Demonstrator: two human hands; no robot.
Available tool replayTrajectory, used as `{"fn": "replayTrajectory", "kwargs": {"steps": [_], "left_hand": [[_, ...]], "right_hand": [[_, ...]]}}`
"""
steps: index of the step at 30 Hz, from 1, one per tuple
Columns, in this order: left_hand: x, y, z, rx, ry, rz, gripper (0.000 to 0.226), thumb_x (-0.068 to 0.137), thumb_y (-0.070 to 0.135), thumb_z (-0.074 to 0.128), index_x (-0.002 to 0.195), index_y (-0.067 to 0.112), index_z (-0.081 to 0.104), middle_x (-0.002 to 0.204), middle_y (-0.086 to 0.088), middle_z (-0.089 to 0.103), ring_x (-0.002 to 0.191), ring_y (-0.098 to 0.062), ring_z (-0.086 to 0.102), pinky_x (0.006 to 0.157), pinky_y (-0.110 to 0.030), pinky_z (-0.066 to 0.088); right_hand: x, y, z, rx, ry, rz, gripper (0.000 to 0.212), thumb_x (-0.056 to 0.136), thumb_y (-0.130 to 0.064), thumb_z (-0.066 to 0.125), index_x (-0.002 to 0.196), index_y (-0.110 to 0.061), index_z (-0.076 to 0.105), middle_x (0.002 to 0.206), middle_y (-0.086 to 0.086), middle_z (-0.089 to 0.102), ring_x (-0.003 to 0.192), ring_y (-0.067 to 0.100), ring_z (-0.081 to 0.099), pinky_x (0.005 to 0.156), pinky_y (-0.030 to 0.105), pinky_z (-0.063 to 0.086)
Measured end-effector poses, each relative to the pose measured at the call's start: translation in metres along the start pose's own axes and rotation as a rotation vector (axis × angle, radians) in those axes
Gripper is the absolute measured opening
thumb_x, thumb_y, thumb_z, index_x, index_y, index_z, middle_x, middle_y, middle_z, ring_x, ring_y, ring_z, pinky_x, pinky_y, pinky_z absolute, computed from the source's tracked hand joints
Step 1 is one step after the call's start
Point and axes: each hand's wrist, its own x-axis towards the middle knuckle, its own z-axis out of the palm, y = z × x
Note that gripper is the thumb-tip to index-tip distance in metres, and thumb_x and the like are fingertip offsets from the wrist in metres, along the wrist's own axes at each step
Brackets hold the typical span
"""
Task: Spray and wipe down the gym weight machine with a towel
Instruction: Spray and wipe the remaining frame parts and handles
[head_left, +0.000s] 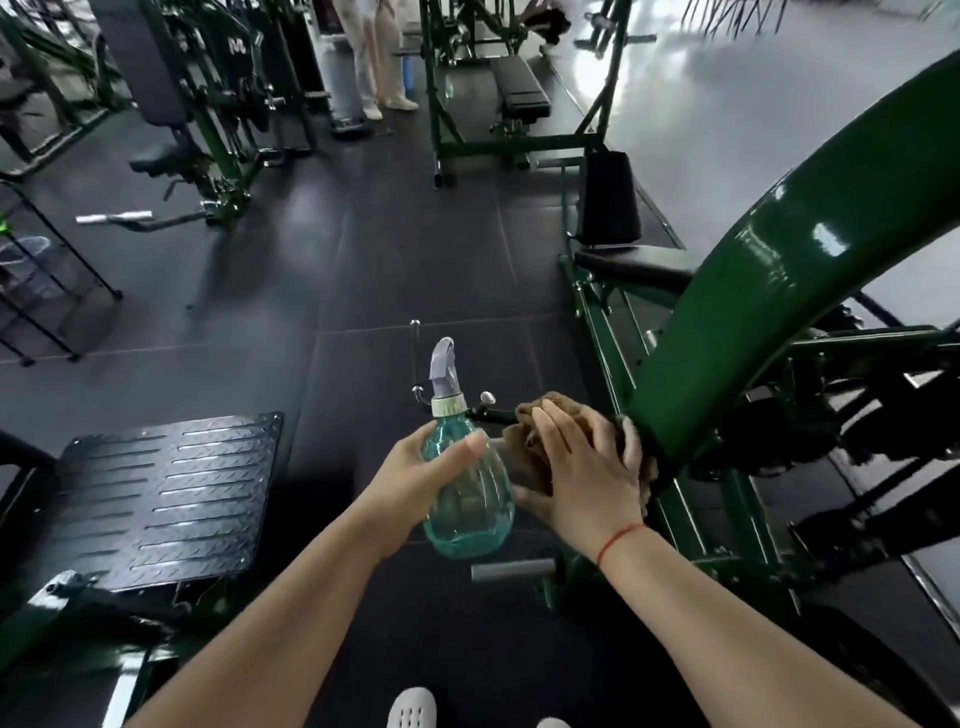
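My left hand (415, 475) grips a teal, pear-shaped spray bottle (465, 493) with a grey nozzle pointing up. Just right of it, my right hand (582, 467) holds a bunched brown towel (540, 415) and presses it on a grey peg at the foot of the dark green weight machine (779, 270). The machine's thick curved arm rises to the upper right above the towel. Its black seat pad (634, 265) lies behind. Most of the towel is hidden under my fingers.
A black tread-plate footboard (166, 493) sits low at the left. Other green machines and a black bench (519, 85) stand at the back, where a person's legs (374, 57) show. A wire rack (47, 270) stands at the far left. Black rubber floor lies between.
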Motion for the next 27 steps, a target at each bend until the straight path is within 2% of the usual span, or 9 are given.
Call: {"fn": "replayTrajectory", "kwargs": {"steps": [2, 4, 8, 11, 16, 19, 22, 25, 27], "left_hand": [[0.009, 0.000, -0.007, -0.018, -0.015, -0.015, 0.048, 0.077, 0.039, 0.086, 0.107, 0.007, 0.068, 0.092, -0.008, 0.076, 0.085, -0.024, 0.074, 0.074, -0.038, 0.061], [0.023, 0.002, -0.019, 0.020, -0.079, -0.037, 0.053, 0.058, 0.040, 0.084, 0.098, 0.008, 0.071, 0.088, -0.008, 0.074, 0.083, -0.025, 0.072, 0.078, -0.043, 0.061], [0.041, 0.007, -0.040, 0.201, -0.227, -0.027, 0.050, 0.053, 0.031, 0.080, 0.093, 0.002, 0.073, 0.081, -0.009, 0.073, 0.076, -0.022, 0.070, 0.075, -0.036, 0.057], [0.050, 0.006, -0.054, 0.234, -0.266, -0.010, 0.037, 0.059, 0.016, 0.072, 0.095, 0.005, 0.072, 0.096, -0.018, 0.075, 0.085, -0.025, 0.069, 0.079, -0.038, 0.057], [0.048, 0.002, -0.062, 0.164, -0.302, -0.023, 0.028, 0.087, 0.013, 0.073, 0.112, 0.001, 0.066, 0.094, -0.021, 0.075, 0.084, -0.019, 0.074, 0.069, -0.026, 0.060], [0.049, 0.000, -0.066, 0.207, -0.308, -0.034, 0.022, 0.085, 0.024, 0.074, 0.091, 0.003, 0.073, 0.091, -0.020, 0.075, 0.091, -0.035, 0.073, 0.091, -0.049, 0.059], [0.048, 0.004, -0.067, 0.318, -0.284, -0.021, 0.031, 0.075, 0.025, 0.072, 0.091, -0.001, 0.073, 0.101, -0.026, 0.071, 0.087, -0.029, 0.067, 0.090, -0.049, 0.056], [0.047, 0.010, -0.069, 0.343, -0.334, 0.007, 0.035, 0.072, 0.020, 0.071, 0.107, 0.016, 0.071, 0.109, -0.025, 0.069, 0.095, -0.032, 0.069, 0.089, -0.044, 0.056], [0.050, 0.010, -0.074, 0.360, -0.417, 0.028, 0.047, 0.073, 0.015, 0.071, 0.118, 0.029, 0.065, 0.104, -0.028, 0.068, 0.094, -0.038, 0.069, 0.091, -0.047, 0.056]], "right_hand": [[0.000, 0.000, -0.001, -0.059, -0.073, 0.001, 0.104, 0.076, -0.077, 0.059, 0.157, -0.031, 0.012, 0.164, -0.013, 0.012, 0.151, 0.027, 0.009, 0.121, 0.061, 0.004], [-0.002, -0.008, -0.001, -0.055, -0.093, 0.096, 0.104, 0.080, -0.059, 0.072, 0.158, -0.034, 0.007, 0.166, -0.012, 0.004, 0.152, 0.028, 0.002, 0.121, 0.059, 0.006], [0.000, -0.035, 0.006, 0.001, -0.020, 0.341, 0.086, 0.087, -0.029, 0.066, 0.155, -0.041, 0.014, 0.167, -0.010, -0.003, 0.152, 0.033, -0.013, 0.119, 0.062, 0.004], [0.004, -0.053, 0.014, 0.086, 0.066, 0.494, 0.079, 0.084, -0.015, 0.061, 0.149, -0.045, 0.027, 0.167, -0.010, 0.003, 0.152, 0.032, -0.012, 0.118, 0.063, 0.004], [0.010, -0.054, 0.010, 0.118, 0.068, 0.553, 0.076, 0.080, -0.009, 0.059, 0.143, -0.044, 0.035, 0.163, -0.014, 0.015, 0.152, 0.028, 0.000, 0.118, 0.062, 0.013], [0.012, -0.052, 0.006, 0.141, 0.026, 0.564, 0.078, 0.079, -0.007, 0.057, 0.142, -0.046, 0.034, 0.162, -0.016, 0.015, 0.151, 0.027, 0.000, 0.117, 0.060, 0.014], [0.014, -0.052, 0.004, 0.153, 0.012, 0.568, 0.075, 0.079, -0.014, 0.061, 0.141, -0.045, 0.032, 0.161, -0.016, 0.014, 0.151, 0.027, 0.001, 0.117, 0.060, 0.016], [0.013, -0.053, 0.006, 0.132, 0.003, 0.569, 0.074, 0.080, -0.025, 0.069, 0.140, -0.044, 0.031, 0.161, -0.014, 0.014, 0.150, 0.028, 0.002, 0.117, 0.061, 0.018], [0.014, -0.052, 0.007, 0.113, 0.002, 0.562, 0.075, 0.080, -0.024, 0.070, 0.141, -0.044, 0.031, 0.160, -0.013, 0.015, 0.150, 0.029, 0.005, 0.114, 0.061, 0.022]]}}
